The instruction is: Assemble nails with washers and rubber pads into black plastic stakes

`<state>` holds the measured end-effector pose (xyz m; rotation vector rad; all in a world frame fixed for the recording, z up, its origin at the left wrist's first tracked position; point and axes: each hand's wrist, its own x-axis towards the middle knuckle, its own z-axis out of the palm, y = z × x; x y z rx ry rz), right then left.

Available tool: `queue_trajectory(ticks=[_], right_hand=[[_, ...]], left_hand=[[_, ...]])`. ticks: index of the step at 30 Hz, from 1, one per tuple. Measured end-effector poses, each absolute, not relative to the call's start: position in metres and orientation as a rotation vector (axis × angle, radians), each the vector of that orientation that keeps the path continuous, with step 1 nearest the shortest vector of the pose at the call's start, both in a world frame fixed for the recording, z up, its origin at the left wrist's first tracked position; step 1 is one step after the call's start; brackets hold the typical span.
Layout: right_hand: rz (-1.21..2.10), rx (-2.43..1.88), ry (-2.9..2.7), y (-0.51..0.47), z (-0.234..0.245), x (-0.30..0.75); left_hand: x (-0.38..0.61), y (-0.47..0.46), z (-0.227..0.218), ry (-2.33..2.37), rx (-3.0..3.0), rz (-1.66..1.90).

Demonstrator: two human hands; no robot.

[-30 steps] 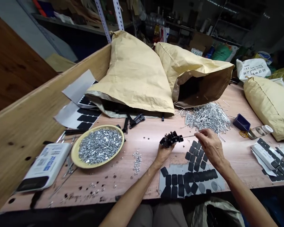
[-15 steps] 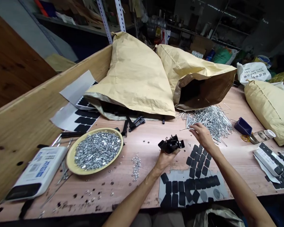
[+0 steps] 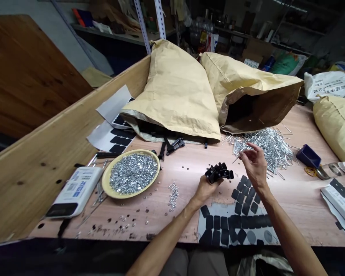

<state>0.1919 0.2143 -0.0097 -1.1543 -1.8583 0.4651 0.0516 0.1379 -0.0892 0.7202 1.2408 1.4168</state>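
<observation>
My left hand (image 3: 207, 188) is wrapped round several black plastic parts (image 3: 219, 172) bunched together, their ends pointing up and away. My right hand (image 3: 255, 165) hovers at the near-left edge of a pile of metal pins (image 3: 271, 147). Its fingers are curled, with one finger raised, and thumb and fingertips close together. A thin pin lies by the thumb tip; whether the fingers hold it is hard to tell. Below the hands, black rounded pads (image 3: 244, 197) lie in rows on the table and on a grey sheet (image 3: 218, 210).
A yellow bowl (image 3: 105, 184) of small metal washers stands left, with loose washers (image 3: 173, 195) nearby. Large paper sacks (image 3: 178, 88) lie open at the back. A white box (image 3: 77, 188) sits far left. A blue scoop-like tray (image 3: 308, 155) and a clear jar (image 3: 332, 168) are right.
The view has turned left, so the scene shifts right. My left hand has tilted the black parts. My right hand has turned more upright, one finger lifted, still beside the pins.
</observation>
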Motion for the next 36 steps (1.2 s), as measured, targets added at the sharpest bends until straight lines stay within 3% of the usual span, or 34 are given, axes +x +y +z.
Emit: queue_trajectory(ticks=[7, 15, 31, 36], right_hand=[[0.750, -1.017, -1.665, 0.152, 0.025, 0.180], [0.572, -0.964, -1.809, 0.131, 0.019, 0.173], [0.640, -0.923, -2.056, 0.127, 0.020, 0.149], [0.713, -1.101, -1.949, 0.162, -0.014, 0.148]], left_hand=[[0.054, 0.100, -0.069, 1.124, 0.914, 1.410], [0.049, 0.076, -0.061, 1.170, 0.826, 1.452], [0.016, 0.064, -0.054, 1.293, 0.889, 1.488], [0.006, 0.064, -0.053, 1.367, 0.930, 1.533]])
